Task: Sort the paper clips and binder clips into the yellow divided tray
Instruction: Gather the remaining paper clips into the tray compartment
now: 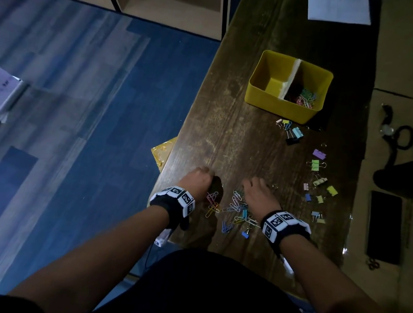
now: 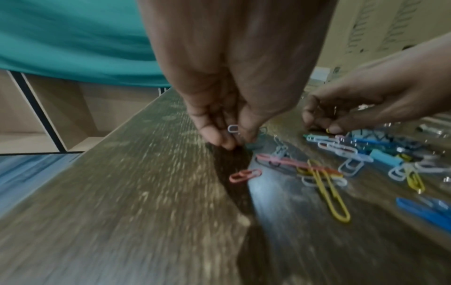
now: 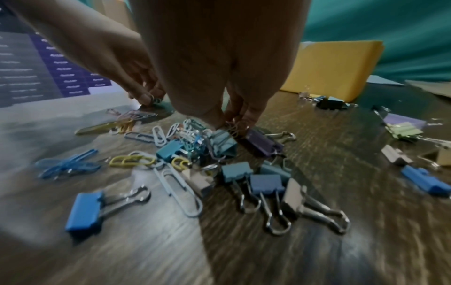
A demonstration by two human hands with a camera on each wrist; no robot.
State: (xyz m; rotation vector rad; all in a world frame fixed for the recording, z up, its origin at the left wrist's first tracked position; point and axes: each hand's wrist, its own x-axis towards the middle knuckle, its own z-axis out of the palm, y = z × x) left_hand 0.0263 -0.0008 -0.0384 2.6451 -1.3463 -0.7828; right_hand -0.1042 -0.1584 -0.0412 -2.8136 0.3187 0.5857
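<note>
The yellow divided tray (image 1: 288,88) stands far out on the dark wooden table (image 1: 229,133). Its right compartment holds coloured paper clips (image 1: 304,97); the left one looks bare. My left hand (image 1: 201,179) (image 2: 231,141) is at the table's left edge and pinches a pale paper clip (image 2: 233,128) at its fingertips. My right hand (image 1: 256,191) (image 3: 231,123) reaches down into the mixed pile (image 1: 237,210). Its fingertips pinch a silver wire loop (image 3: 231,128) just above a teal binder clip (image 3: 223,143). Several binder clips (image 1: 317,165) lie scattered to the right.
A pink paper clip (image 2: 245,175) and a long yellow one (image 2: 329,194) lie beside my left hand. Blue and beige binder clips (image 3: 266,185) lie in front of my right wrist. A paper sheet (image 1: 339,5) lies at the far end. The floor drops off left of the table.
</note>
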